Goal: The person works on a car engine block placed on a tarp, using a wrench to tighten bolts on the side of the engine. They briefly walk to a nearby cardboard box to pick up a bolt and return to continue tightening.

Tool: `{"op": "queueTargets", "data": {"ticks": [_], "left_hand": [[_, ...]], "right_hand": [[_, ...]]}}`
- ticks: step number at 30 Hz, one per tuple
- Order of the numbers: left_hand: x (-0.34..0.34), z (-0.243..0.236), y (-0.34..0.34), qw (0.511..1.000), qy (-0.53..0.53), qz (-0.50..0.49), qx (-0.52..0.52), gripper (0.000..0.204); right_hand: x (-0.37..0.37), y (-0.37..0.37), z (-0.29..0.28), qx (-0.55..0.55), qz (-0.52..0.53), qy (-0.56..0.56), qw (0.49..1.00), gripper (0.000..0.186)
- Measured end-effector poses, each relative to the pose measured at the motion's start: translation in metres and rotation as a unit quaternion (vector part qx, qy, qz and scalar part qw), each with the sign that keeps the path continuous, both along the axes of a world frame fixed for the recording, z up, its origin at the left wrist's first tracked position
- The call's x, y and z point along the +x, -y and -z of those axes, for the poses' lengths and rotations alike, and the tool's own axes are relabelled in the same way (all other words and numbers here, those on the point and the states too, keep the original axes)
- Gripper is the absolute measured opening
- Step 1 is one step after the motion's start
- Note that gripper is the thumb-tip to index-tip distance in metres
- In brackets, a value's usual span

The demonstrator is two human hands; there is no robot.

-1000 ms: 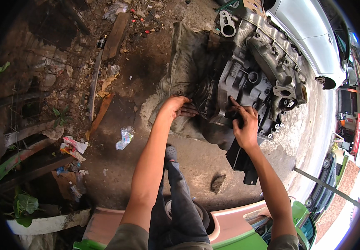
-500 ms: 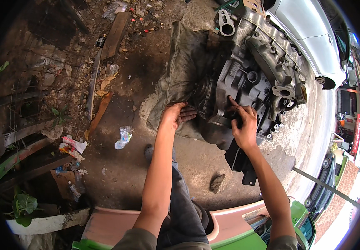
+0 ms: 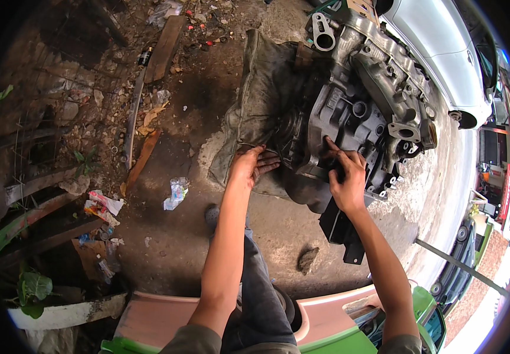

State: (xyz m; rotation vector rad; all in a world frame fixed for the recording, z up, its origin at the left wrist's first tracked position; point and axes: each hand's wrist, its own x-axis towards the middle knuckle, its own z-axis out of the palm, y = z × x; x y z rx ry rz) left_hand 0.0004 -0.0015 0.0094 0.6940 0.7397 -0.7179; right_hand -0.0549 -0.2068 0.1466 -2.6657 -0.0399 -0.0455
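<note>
A grey metal engine (image 3: 358, 109) lies on a dirty cloth (image 3: 249, 100) on the ground in front of me. At its left side, by the dark round pulley end (image 3: 289, 131), is my left hand (image 3: 249, 164). Its thumb and index finger are closed on a thin metal rod-like tool (image 3: 247, 144), mostly hidden by the hand, while the other fingers reach toward the engine. My right hand (image 3: 347, 174) rests on the engine's near side, index finger stretched out on the casting and the others loosely bent. I see nothing held in it.
A black bracket (image 3: 340, 227) juts from the engine's near side. A stone (image 3: 309, 261) and a crumpled plastic wrapper (image 3: 176, 193) lie on the ground. Wood planks (image 3: 165, 48) and rubble are at left. A pink and green car panel (image 3: 332, 315) is close below; a silver car (image 3: 435, 47) stands at far right.
A thin metal tool now shows above my left fingertips, and that hand has shifted very slightly. My right hand stays on the engine.
</note>
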Motion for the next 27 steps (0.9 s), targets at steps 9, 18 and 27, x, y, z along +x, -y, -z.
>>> {"op": "queueTargets", "data": {"ticks": [9,18,27], "left_hand": [[-0.009,-0.008,0.01,0.997,-0.01,-0.07,0.0,0.025],[-0.083,-0.052,0.084,0.879,0.271,-0.199,0.338,0.01],[-0.099,-0.04,0.1,0.861,0.286,-0.261,0.33,0.021]], "right_hand": [[0.0,-0.002,0.0,0.006,0.001,-0.002,1.0,0.033],[-0.005,-0.003,0.002,-0.023,-0.01,0.018,1.0,0.035],[-0.009,0.0,0.007,-0.034,-0.015,0.03,0.999,0.039]]}}
